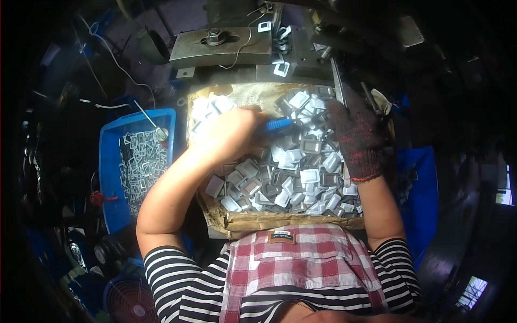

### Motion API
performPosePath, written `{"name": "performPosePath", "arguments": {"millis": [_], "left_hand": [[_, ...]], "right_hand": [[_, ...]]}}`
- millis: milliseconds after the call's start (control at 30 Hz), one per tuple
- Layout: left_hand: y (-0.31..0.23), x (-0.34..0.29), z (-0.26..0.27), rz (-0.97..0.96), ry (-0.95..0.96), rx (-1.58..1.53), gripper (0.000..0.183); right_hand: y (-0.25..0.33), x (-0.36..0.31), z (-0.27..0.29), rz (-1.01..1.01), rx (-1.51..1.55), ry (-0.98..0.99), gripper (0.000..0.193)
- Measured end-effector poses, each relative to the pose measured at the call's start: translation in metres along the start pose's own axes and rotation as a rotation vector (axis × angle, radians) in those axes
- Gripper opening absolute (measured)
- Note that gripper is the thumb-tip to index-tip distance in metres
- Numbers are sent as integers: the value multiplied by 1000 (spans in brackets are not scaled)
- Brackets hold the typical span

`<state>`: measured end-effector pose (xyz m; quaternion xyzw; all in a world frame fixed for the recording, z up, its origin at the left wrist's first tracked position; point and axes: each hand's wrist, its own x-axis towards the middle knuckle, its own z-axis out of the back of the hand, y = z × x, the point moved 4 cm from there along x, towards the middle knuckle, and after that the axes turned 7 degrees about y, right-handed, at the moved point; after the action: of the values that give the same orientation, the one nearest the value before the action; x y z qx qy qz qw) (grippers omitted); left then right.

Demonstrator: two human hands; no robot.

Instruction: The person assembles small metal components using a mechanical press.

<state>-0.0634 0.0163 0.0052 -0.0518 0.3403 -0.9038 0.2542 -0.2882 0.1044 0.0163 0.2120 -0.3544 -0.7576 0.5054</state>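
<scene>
My bare left hand [243,128] is closed round a tool with a blue handle [277,125]; the tool's working end cannot be made out. It hovers over the left part of a heap of small grey and white rectangular metal pieces [309,176] with raised centres. My right hand [357,141], in a dark knitted glove with red flecks, rests at the heap's right side, beside a thin metal strip [337,81]. Its fingers are dark and partly lost in shadow, so their grip does not show. Brighter pieces [212,110] lie behind my left forearm.
The heap lies on a board edged with worn brown paper [293,222]. Beyond it stands a steel machine block with a bolt [215,36], and several pieces [281,69] sit by it. A blue bin [107,177] of thin metal frames is left; another blue container [425,188] is right.
</scene>
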Motion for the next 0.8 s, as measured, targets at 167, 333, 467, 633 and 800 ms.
{"name": "performPosePath", "arguments": {"millis": [167, 333, 467, 633, 800], "left_hand": [[2, 2, 3, 179, -6, 13, 30], [55, 0, 5, 284, -378, -350, 32], [79, 12, -4, 347, -374, -692, 35], [50, 10, 1, 217, -310, -1079, 34], [54, 9, -6, 224, -292, -1129, 34]], "right_hand": [[4, -9, 19, 206, -232, -155, 46], [40, -53, 37, -174, 71, 113, 53], [42, -95, 7, -246, 398, 312, 42], [41, -97, -10, -179, 356, 455, 46], [39, -99, -16, -176, 354, 424, 46]]}}
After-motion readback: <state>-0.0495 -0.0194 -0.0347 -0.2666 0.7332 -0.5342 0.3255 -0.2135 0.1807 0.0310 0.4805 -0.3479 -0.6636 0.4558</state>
